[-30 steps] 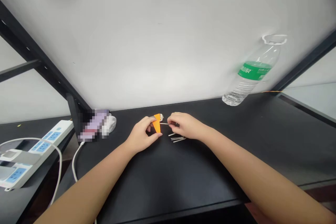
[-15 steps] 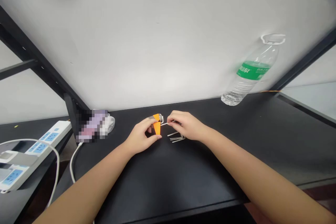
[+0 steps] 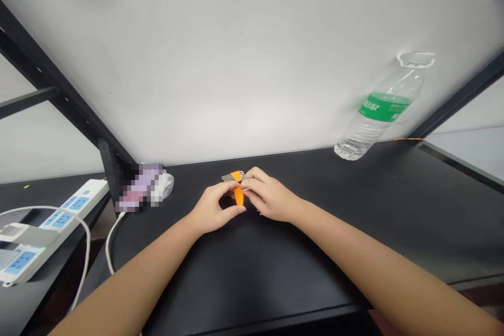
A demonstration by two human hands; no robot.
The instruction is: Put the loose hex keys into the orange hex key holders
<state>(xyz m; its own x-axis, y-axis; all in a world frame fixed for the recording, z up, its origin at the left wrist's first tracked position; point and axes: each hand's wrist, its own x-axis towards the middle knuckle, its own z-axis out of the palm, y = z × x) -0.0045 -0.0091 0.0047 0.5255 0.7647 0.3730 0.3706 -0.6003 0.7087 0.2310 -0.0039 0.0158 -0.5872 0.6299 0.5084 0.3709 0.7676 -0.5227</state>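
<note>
An orange holder (image 3: 239, 196) with several metal hex keys (image 3: 227, 177) in its upper part is pinched between the thumb and fingers of my left hand (image 3: 214, 209). Against the holder's right side is my right hand (image 3: 270, 194), its fingers closed on a hex key that is mostly hidden by them. Only the tips of the loose hex keys (image 3: 260, 212) on the black table show below my right hand.
A large clear bottle (image 3: 380, 107) with a green label stands at the back right by the wall. On the left are a white power strip (image 3: 84, 194), a white cable (image 3: 108, 247), a blurred-out purple item (image 3: 147, 178) and a crumpled clear plastic piece (image 3: 167, 186).
My right hand has moved left up to the orange holder, bringing the hex key with it, and now covers most of the loose keys. My left hand still holds the holder.
</note>
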